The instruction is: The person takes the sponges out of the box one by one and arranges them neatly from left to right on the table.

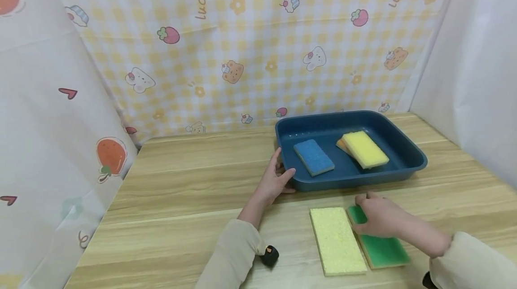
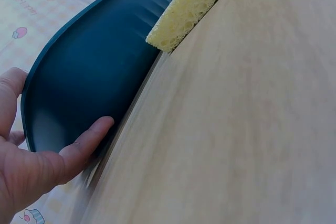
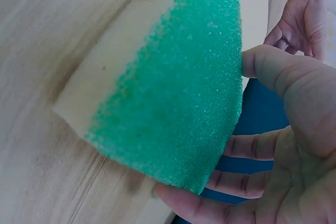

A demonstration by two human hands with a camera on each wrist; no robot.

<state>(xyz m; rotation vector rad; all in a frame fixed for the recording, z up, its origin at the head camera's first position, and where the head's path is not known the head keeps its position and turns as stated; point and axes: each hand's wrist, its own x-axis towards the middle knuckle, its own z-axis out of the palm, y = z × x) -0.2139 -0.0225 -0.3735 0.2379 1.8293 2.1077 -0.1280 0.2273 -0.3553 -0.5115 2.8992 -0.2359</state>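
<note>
My left hand [image 1: 274,181] rests against the near left corner of a dark blue baking pan [image 1: 315,186], fingers fairly straight along its outside. In the left wrist view the fingertips touch the pan's wall. My right hand [image 1: 381,215] grips the far part of a green-topped sponge [image 1: 385,251]. In the right wrist view its thumb [image 3: 257,64] lies at one long edge of that sponge and the fingers reach its end and far edge. Directly left of it a pale yellow sponge [image 1: 337,242] lies flat on the table.
Inside the pan are a blue sponge [image 1: 314,157] at left and a yellow sponge [image 1: 365,149] resting partly on an orange one [image 1: 342,146]. The pan stands near a checked cloth [image 1: 258,46] at the back of the wooden table [image 1: 181,199]. White cloth hangs on both sides.
</note>
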